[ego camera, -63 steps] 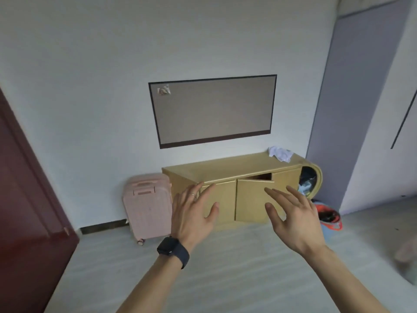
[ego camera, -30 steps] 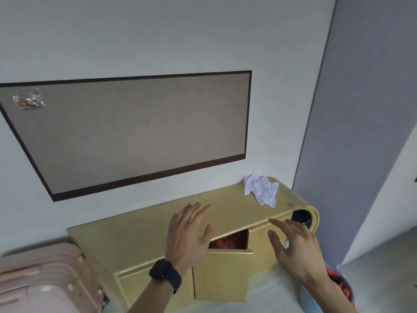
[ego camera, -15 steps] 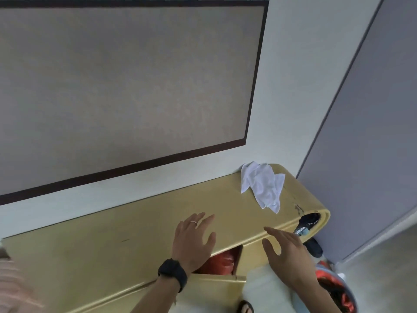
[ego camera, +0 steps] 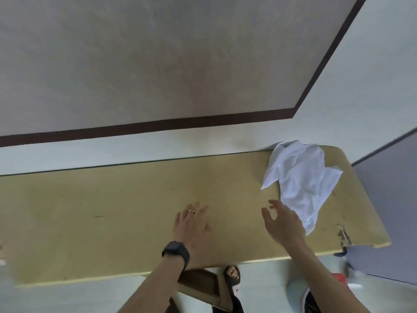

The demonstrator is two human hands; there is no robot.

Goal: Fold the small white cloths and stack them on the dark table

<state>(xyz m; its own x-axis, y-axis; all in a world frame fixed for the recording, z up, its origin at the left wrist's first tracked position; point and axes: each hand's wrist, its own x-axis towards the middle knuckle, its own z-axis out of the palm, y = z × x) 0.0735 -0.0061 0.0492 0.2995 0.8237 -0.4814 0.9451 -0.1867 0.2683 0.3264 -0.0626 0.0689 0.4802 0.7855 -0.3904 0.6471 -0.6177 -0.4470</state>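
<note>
Two bare forearms reach up from six o'clock over the long yellow wooden cabinet top (ego camera: 112,211). The left hand (ego camera: 191,224), with a black wristwatch (ego camera: 176,250) on its wrist and a thin ring (ego camera: 191,211) on one finger, is spread palm down. Its fingers are straight, apart and pointing to twelve o'clock, and it holds nothing. At its three o'clock the right hand (ego camera: 284,222) is turned edge-on with the thumb apart and the fingers loosely bent. It grips nothing; whether it touches the cloth cannot be told. The crumpled small white cloth (ego camera: 300,177) lies at the right hand's one o'clock, on the cabinet's right end by the wall. It is creased and unfolded, with one corner jutting toward eight o'clock.
</note>
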